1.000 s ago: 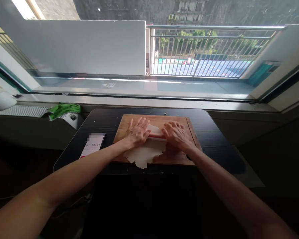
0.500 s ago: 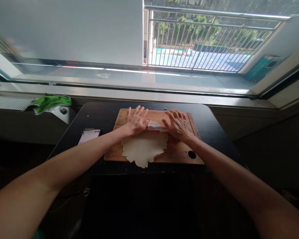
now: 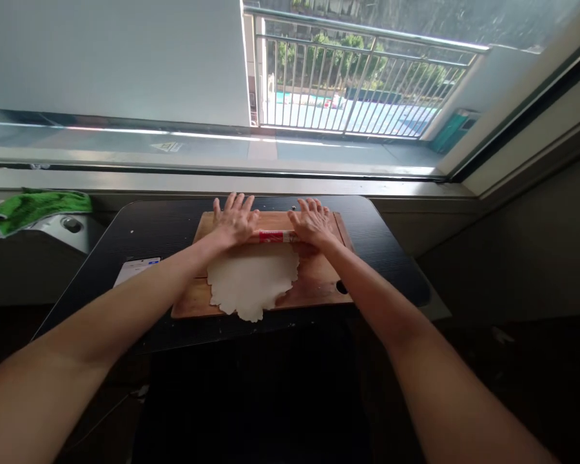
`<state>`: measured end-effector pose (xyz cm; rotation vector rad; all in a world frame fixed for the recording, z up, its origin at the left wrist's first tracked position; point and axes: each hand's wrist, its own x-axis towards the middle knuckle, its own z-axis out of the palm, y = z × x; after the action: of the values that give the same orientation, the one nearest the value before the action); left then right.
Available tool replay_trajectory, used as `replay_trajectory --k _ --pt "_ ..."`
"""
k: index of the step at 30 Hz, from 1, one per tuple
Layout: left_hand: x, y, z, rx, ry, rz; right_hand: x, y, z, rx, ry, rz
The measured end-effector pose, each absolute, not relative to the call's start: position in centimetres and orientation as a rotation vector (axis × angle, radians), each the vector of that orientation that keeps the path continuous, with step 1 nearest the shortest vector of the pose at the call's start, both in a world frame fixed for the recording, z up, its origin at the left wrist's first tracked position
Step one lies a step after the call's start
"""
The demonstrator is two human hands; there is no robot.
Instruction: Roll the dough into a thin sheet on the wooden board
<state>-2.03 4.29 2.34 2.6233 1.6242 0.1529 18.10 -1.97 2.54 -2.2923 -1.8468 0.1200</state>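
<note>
A rolling pin (image 3: 273, 237) with a red and white label lies crosswise over the far part of a flat, ragged-edged sheet of dough (image 3: 252, 278). Palm down on its left end is my left hand (image 3: 235, 219), fingers spread and pointing away from me. My right hand (image 3: 313, 220) presses the other end, also open with fingers outstretched. Both ends of the pin are hidden under the palms. Beneath everything is a wooden cutting board (image 3: 319, 283); a lobe of the dough hangs over its near edge.
The board rests on a black table (image 3: 381, 258). A phone (image 3: 133, 269) lies left of the board, partly behind my left forearm. Further left, a green cloth (image 3: 41, 209) drapes over a radiator (image 3: 70, 229). A window sill (image 3: 183, 183) runs behind the table.
The rolling pin has rolled a little away from me under both hands, and its label now shows more red. My view has turned to the right.
</note>
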Motion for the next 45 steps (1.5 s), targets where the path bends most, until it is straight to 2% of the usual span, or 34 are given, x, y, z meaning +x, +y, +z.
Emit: replay_trajectory --k 3,7,11,15,18,21,26,29,35,39,45 --pt "-2.1 4.4 2.8 2.542 1.636 0.046 17.9 -1.8 3.1 -2.316 -1.852 0.217" --pt "-4.0 1.0 2.2 2.655 1.352 -0.118 18.0 -5.5 2.0 -2.208 -2.123 0.213" --pt "-3.2 2.0 2.3 2.659 1.449 -0.01 18.3 -4.2 1.8 -2.199 -2.117 0.077" --pt "-1.7 5.0 3.1 2.523 1.657 0.006 18.0 -0.6 3.0 -2.291 -1.988 0.123" --pt "-2.5 3.7 2.7 2.542 1.517 -0.094 18.0 -2.1 2.9 -2.257 -2.092 0.182" --pt "-3.6 1.7 1.9 2.653 1.359 -0.029 18.3 -4.4 2.1 -2.122 -2.232 0.118" --pt "-2.3 4.6 2.5 2.527 1.595 0.116 18.1 -1.1 1.7 -2.118 -2.098 0.007" --pt "-1.9 5.2 2.7 2.406 1.728 0.14 17.5 0.1 1.9 -2.137 -2.056 0.051" --pt "-3.0 0.8 1.6 2.608 1.623 0.269 17.3 -3.5 1.3 -2.046 -2.202 0.076" --pt "-2.2 3.9 2.2 2.593 1.719 0.377 16.8 -0.6 2.3 -2.225 -2.017 0.178" --pt "-3.0 3.5 1.7 2.545 1.699 0.191 15.7 -3.0 2.3 -2.205 -2.058 0.231"
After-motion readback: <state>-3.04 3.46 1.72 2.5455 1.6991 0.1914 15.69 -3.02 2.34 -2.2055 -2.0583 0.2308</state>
